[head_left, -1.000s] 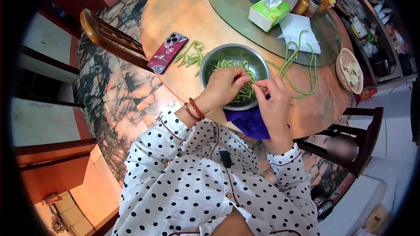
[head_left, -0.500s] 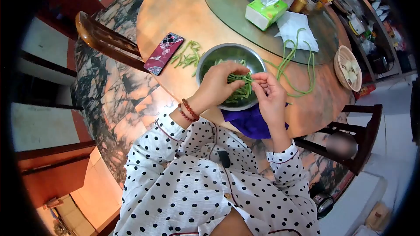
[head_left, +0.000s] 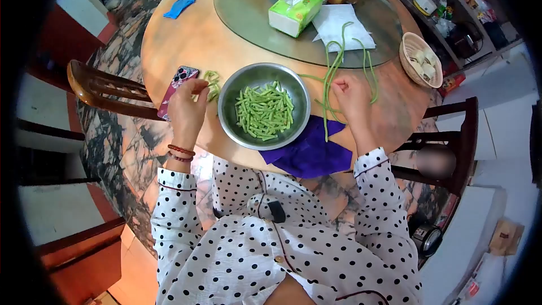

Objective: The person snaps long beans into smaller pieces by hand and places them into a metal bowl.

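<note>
My left hand (head_left: 188, 107) is over the phone (head_left: 175, 87) with a patterned dark red case, beside a small pile of bean trimmings (head_left: 212, 82). Its thumb and fingers are drawn together; anything between them is too small to make out. On the right, my right hand (head_left: 352, 100) has its fingertips closed at the long green beans (head_left: 333, 68), apparently pinching one. Between the hands, a steel bowl (head_left: 224, 114) holds many short cut bean pieces (head_left: 263, 111).
A purple cloth (head_left: 319, 155) lies at the table edge. Behind are a tissue pack (head_left: 293, 14), white paper (head_left: 343, 25) and jars on the glass turntable (head_left: 243, 8). A basket (head_left: 415, 73) stands right, a blue glove (head_left: 183, 4) far left. Wooden chairs flank the table.
My hands have parted from above the bowl: the left went to the trimmings and phone, the right to the long beans. The cut pieces in the bowl are now uncovered. The view has shifted.
</note>
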Demonstrator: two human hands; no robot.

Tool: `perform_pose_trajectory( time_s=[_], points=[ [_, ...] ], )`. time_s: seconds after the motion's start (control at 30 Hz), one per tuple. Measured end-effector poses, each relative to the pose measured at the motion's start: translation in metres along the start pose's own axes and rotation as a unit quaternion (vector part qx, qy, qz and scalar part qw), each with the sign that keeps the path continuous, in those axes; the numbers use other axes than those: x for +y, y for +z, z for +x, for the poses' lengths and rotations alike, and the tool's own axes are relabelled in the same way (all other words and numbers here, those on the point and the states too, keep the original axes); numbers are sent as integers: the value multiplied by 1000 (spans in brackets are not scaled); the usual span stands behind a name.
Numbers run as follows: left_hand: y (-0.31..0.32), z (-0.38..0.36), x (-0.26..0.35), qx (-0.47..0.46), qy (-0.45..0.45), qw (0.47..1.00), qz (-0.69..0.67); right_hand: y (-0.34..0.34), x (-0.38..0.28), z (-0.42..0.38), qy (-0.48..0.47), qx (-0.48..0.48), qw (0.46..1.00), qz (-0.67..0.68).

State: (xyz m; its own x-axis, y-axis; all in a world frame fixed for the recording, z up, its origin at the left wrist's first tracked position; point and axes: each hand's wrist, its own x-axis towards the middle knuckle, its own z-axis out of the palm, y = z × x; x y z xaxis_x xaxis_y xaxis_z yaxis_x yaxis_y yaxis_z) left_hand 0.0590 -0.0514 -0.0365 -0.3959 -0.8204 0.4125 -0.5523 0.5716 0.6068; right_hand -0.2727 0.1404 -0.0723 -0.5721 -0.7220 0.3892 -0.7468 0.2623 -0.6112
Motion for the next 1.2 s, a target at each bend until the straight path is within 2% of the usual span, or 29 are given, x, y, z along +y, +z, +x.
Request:
perform_pose_trajectory(
  time_s=[0.03,0.13,0.2,0.23,0.3,0.4,0.5,0.6,0.7,0.8,0.9,0.93,1.03,1.17,1.2],
  points=[
    [-2,-2,-1,-14,-6,999,47,3,1,4,15,4,1000,-3],
    [3,-6,5,1,55,994,96,21,10,21,47,6,998,-48],
    [7,-10,9,-41,24,998,47,26,10,29,54,-10,990,-130],
    [8,-12,10,-62,7,998,23,24,7,32,86,-26,988,-129],
    [9,-13,13,-48,24,998,12,20,-2,38,147,-58,979,-128],
    [5,-12,20,-34,35,999,-8,26,5,42,205,-44,975,-78],
    [4,-10,21,-21,51,998,-29,26,26,49,270,-69,952,125],
    [0,-9,25,-8,64,997,-37,8,19,52,294,-19,878,376],
    [0,-9,39,-8,53,995,-80,-17,10,65,270,-4,895,354],
    [5,-10,54,2,54,990,-129,-35,13,73,257,41,865,429],
    [6,-17,66,-42,7,986,-164,-56,-9,75,225,76,844,482],
    [9,-18,70,-69,-34,978,-196,-62,-17,74,215,75,839,494],
    [20,-19,81,-113,-40,944,-308,-78,-42,70,181,51,836,515],
    [28,-18,114,-141,70,945,-287,-88,-73,61,149,28,826,543],
    [28,-20,119,-205,59,929,-304,-88,-80,58,142,24,826,545]
  ],
)
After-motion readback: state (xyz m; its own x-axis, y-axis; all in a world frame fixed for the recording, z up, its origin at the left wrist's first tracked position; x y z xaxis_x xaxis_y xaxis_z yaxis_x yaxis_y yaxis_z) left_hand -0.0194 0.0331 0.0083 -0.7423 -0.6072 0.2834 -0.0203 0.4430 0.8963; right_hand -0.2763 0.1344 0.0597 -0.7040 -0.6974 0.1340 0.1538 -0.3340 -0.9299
